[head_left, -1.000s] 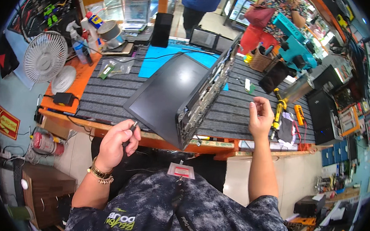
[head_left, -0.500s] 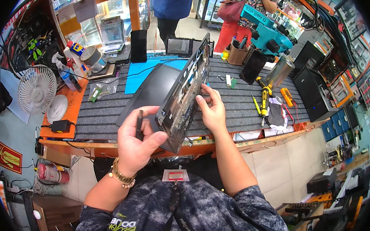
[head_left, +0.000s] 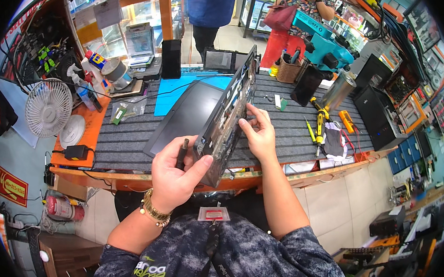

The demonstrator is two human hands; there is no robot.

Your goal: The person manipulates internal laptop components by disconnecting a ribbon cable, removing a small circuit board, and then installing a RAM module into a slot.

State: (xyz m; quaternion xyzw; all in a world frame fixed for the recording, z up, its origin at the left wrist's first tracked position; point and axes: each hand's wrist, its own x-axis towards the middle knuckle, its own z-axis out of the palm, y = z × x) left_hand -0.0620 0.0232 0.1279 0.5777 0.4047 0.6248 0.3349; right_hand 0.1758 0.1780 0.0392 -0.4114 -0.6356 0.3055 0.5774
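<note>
An open laptop base (head_left: 229, 116), its inner boards and wiring exposed, stands tilted on edge above the bench front. My left hand (head_left: 173, 179) grips its near left edge. A black barrel charger plug (head_left: 182, 153) pokes up between the fingers of that same hand. On the other side, my right hand (head_left: 261, 136) is closed with thumb and fingertips at the base's right edge. Behind the laptop base lies a flat black panel (head_left: 190, 110), partly on a blue mat (head_left: 170, 103).
A ribbed grey bench mat (head_left: 284, 127) covers the worktop. At right are a yellow screwdriver (head_left: 319, 127), a multimeter (head_left: 346, 121) and a computer tower (head_left: 380, 116). A fan (head_left: 48, 107) stands left. A teal microscope (head_left: 328, 51) is behind; two people stand across the bench.
The view has shifted slightly, so the scene sits a little further right and lower. Both hands keep their hold on the laptop base, and the plug stays in my left hand.
</note>
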